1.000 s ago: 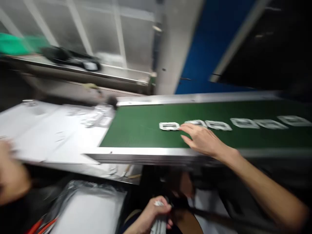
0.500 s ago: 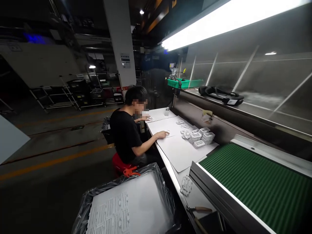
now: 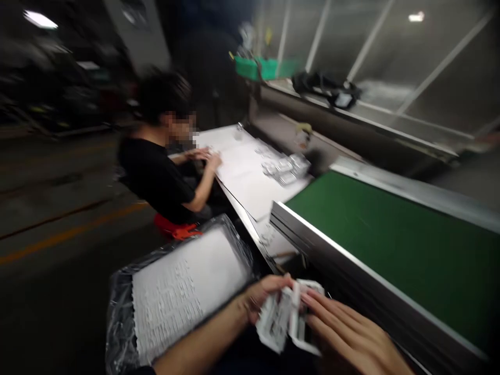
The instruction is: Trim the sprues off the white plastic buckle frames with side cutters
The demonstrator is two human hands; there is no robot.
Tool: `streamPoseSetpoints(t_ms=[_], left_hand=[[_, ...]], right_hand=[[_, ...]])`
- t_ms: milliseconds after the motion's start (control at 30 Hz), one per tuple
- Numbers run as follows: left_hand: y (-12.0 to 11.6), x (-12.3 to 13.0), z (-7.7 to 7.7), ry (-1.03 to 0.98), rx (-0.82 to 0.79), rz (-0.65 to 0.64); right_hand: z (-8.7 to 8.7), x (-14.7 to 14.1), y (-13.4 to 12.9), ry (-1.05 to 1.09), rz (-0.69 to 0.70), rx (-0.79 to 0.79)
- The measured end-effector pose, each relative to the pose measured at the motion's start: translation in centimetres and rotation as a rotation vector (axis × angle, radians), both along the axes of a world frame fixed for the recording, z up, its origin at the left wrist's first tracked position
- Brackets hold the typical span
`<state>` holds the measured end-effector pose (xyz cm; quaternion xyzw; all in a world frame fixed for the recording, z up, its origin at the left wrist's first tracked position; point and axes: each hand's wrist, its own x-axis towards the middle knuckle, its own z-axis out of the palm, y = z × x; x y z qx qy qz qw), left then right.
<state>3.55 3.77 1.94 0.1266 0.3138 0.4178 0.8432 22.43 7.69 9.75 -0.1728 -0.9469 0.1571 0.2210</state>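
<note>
Low in the view, my left hand [image 3: 267,292] is closed round several white and grey frame-like parts [image 3: 276,317]. My right hand [image 3: 344,328] lies against the right side of the bunch, its fingers on a white frame [image 3: 299,330] that stands a little apart from the others. Motion blur hides the fine detail of the parts. Both hands are in front of the table's near end, beside the side rail of the green conveyor belt [image 3: 390,245].
A lined bin [image 3: 222,255] with rows of pale parts is at the left. A seated person [image 3: 156,166] works at the white-covered table [image 3: 246,182], where stacked parts [image 3: 287,169] lie. A green basket [image 3: 258,67] and a black strap-like item [image 3: 326,88] are farther back.
Both my hands have come into view with the white parts. The view has turned down and shifted. The seated person's hands have come together.
</note>
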Motion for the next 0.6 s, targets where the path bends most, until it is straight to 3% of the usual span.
streamPoseSetpoints(t_ms=[100,167,233,333,400,600], left_hand=[[-0.5,-1.9,0.5,-0.013,-0.082,-0.033],[-1.0,-3.2,-0.3,0.176,-0.093,0.005],[-1.9,-3.9,-1.3,0.415,-0.107,0.081],[-3.4,-4.1,-2.3,0.605,-0.145,0.160],[-4.0,-3.9,-2.5,0.630,-0.154,0.171],[-4.4,-3.7,-2.1,0.608,-0.151,0.198]], right_hand=[[-3.8,-0.6,-2.5,0.018,0.084,-0.038],[-6.7,-1.2,-3.2,0.015,0.011,-0.102],[-9.5,-1.9,-3.0,-0.134,-0.187,-0.223],[-13.3,-3.2,-0.6,-0.451,-0.577,-0.386],[-15.4,-4.1,2.1,-0.537,-0.679,-0.406],[-18.7,-5.6,8.4,-0.685,-0.551,-0.424]])
